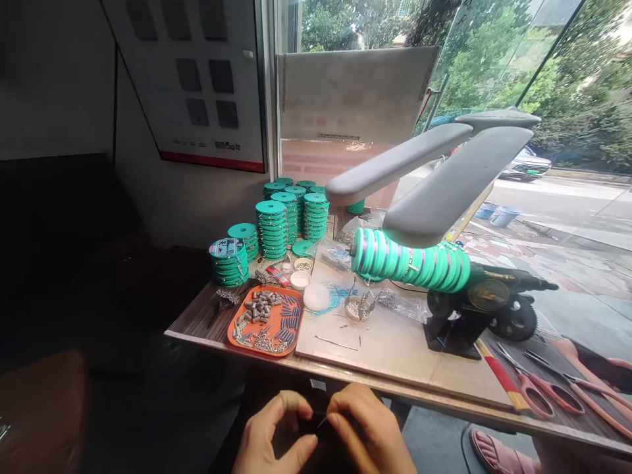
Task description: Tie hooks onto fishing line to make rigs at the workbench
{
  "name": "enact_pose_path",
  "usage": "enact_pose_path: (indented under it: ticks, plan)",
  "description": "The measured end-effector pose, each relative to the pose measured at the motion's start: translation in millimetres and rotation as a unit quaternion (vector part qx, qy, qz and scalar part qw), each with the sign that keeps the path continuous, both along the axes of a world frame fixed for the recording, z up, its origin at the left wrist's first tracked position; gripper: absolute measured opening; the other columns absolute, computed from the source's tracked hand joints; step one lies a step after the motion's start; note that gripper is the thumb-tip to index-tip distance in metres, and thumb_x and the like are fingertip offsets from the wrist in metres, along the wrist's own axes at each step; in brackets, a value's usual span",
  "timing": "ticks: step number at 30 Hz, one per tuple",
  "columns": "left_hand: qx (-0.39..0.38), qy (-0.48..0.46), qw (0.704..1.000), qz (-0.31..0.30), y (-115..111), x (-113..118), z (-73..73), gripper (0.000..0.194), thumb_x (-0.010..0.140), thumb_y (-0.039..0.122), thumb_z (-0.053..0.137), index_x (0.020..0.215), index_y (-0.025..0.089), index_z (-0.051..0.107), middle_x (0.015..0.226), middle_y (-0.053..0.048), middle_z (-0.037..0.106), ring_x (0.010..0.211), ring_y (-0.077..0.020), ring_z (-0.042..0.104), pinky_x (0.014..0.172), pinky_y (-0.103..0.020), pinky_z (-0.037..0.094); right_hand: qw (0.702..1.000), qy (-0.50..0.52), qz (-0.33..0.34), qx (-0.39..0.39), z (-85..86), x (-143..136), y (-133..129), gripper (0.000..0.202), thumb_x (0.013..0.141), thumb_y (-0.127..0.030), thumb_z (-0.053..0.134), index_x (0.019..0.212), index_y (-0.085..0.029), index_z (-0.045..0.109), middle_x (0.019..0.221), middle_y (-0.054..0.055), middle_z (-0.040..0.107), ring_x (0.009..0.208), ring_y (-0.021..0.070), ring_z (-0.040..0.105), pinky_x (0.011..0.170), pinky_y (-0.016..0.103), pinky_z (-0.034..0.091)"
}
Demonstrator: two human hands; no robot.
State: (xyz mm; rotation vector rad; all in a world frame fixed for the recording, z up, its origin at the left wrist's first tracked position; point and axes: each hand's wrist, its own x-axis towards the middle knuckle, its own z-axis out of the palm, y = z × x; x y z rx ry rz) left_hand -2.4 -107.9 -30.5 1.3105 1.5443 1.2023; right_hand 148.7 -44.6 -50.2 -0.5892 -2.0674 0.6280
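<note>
Left hand (277, 434) — fingers curled, parted; right hand (368, 428) — apparently pinching thin piece (322, 422); orange tray (241, 304) beyond.

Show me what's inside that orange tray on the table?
The orange tray holds grey metal cylinders, short dark-blue rods, pale green pieces and small shiny metal pieces. Whatever lies beneath the piled pieces is covered and cannot be seen.

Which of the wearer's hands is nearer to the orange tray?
Left. The left hand is off the table's front edge, just right of the orange tray and nearer the wearer; the right hand is farther to the right.
</note>
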Motion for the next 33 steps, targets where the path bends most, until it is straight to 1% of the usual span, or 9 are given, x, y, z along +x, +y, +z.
enact_pose_path:
  ticks: [3, 8, 11, 15, 19, 23, 27, 30, 33]
  plan:
    - [0.005, -0.005, 1.0, 0.029, 2, 9, 8.2, 0.034, 0.062, 0.015, 0.061, 0.095, 0.021, 0.058, 0.071, 0.004, 0.061, 0.065, -0.0104, 0.053, 0.067, -0.018, 0.042, 0.999, 0.027, -0.002, 0.029, 2.8, -4, -1, 0.026, 0.09, -0.018, 0.036, 0.071, -0.008, 0.051, 0.069, 0.002, 0.045, 0.073, -0.0007, 0.037, 0.065, 0.008, 0.027]
    - [-0.025, 0.014, 0.998, 0.054, 5, 14, 11.5, 0.024, 0.062, 0.013, 0.058, 0.084, 0.02, 0.063, 0.058, 0.004, 0.059, 0.056, -0.0097, 0.054, 0.059, -0.016, 0.042, 0.998, 0.031, -0.012, 0.051, 7.7, -6, -2, 0.032, 0.091, -0.021, 0.035, 0.068, -0.007, 0.05, 0.067, 0.003, 0.045, 0.071, -0.0003, 0.037, 0.064, 0.009, 0.027]
    - [-0.049, 0.025, 0.998, 0.018, 6, 5, 8.2, 0.025, 0.06, 0.014, 0.061, 0.085, 0.018, 0.063, 0.062, 0.002, 0.061, 0.059, -0.0116, 0.056, 0.061, -0.017, 0.045, 0.998, 0.021, -0.029, 0.051, 7.6, -5, -2, 0.036, 0.093, -0.023, 0.032, 0.067, -0.007, 0.051, 0.067, 0.003, 0.044, 0.071, -0.0006, 0.037, 0.064, 0.009, 0.027]
    - [-0.018, 0.06, 0.998, -0.009, 7, -3, 3.8, 0.037, 0.058, 0.01, 0.063, 0.094, 0.019, 0.061, 0.074, -0.001, 0.064, 0.067, -0.0128, 0.057, 0.065, -0.019, 0.047, 0.998, 0.027, -0.032, 0.043, 6.1, -7, -2, 0.036, 0.093, -0.023, 0.031, 0.068, -0.007, 0.051, 0.067, 0.003, 0.045, 0.071, -0.0004, 0.037, 0.063, 0.009, 0.026]
    - [-0.001, 0.049, 0.999, -0.013, 7, 1, 1.6, 0.03, 0.065, 0.014, 0.06, 0.095, 0.018, 0.061, 0.067, 0.001, 0.062, 0.06, -0.0111, 0.056, 0.06, -0.017, 0.047, 0.998, 0.031, -0.025, 0.055, 5.7, -10, -3, 0.037, 0.093, -0.024, 0.032, 0.067, -0.007, 0.051, 0.066, 0.003, 0.045, 0.07, -0.0002, 0.036, 0.063, 0.009, 0.026]
    - [-0.016, 0.039, 0.999, 0.009, 7, 0, -5.4, 0.021, 0.066, 0.015, 0.061, 0.086, 0.018, 0.066, 0.064, 0.0, 0.063, 0.06, -0.0116, 0.059, 0.06, -0.016, 0.047, 0.998, 0.044, -0.016, 0.05, 3.7, -7, -6, 0.031, 0.091, -0.02, 0.034, 0.069, -0.007, 0.052, 0.068, 0.003, 0.045, 0.072, 0.0003, 0.037, 0.066, 0.009, 0.026]
    - [-0.022, -0.016, 0.999, 0.032, 6, -10, -15.8, 0.011, 0.066, 0.024, 0.065, 0.073, 0.016, 0.068, 0.071, -0.004, 0.067, 0.068, -0.0154, 0.062, 0.066, -0.019, 0.049, 0.997, 0.017, -0.069, -0.006, -3.6, -5, -12, 0.027, 0.09, -0.019, 0.036, 0.074, -0.008, 0.054, 0.072, 0.003, 0.046, 0.075, 0.001, 0.036, 0.07, 0.01, 0.025]
    - [-0.022, -0.068, 0.996, 0.054, 4, -12, -19.6, 0.014, 0.064, 0.028, 0.069, 0.067, 0.015, 0.068, 0.067, -0.005, 0.066, 0.066, -0.016, 0.062, 0.063, -0.019, 0.05, 0.992, 0.027, -0.108, 0.061, -9.8, -9, -13, 0.035, 0.092, -0.022, 0.035, 0.067, -0.007, 0.054, 0.064, 0.004, 0.041, 0.069, 0.0021, 0.031, 0.066, 0.013, 0.019]
    - [0.005, -0.1, 0.989, 0.105, 2, -8, -19.6, 0.015, 0.061, 0.029, 0.071, 0.063, 0.015, 0.067, 0.063, -0.004, 0.065, 0.062, -0.0153, 0.06, 0.06, -0.019, 0.049, 0.985, 0.021, -0.131, 0.11, -13.4, -15, -11, 0.042, 0.093, -0.025, 0.032, 0.062, -0.007, 0.053, 0.058, 0.005, 0.036, 0.065, 0.0027, 0.026, 0.065, 0.015, 0.015]
